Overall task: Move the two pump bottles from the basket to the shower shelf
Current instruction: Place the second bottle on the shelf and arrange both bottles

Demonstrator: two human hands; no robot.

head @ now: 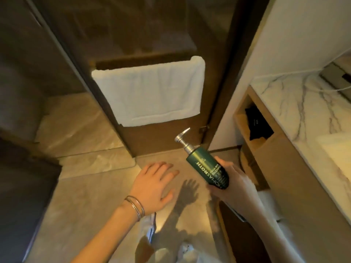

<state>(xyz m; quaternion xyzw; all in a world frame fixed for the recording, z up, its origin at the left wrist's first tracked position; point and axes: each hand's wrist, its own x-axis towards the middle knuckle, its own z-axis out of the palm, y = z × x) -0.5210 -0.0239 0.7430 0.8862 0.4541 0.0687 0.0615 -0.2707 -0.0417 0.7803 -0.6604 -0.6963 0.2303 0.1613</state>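
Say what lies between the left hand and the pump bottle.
Nothing solid: the head view shows only bare floor and a hand shadow between left hand and pump bottle.

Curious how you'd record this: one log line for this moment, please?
right hand: grips green pump bottle, tilted | left hand: open, empty | white towel: hangs on door

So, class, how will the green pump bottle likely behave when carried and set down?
Probably stiff: the bottle shows no dent where the right hand grips it. Its smooth wall may be slippery. Tall and narrow with a silver pump on top, it could tip when stood up.
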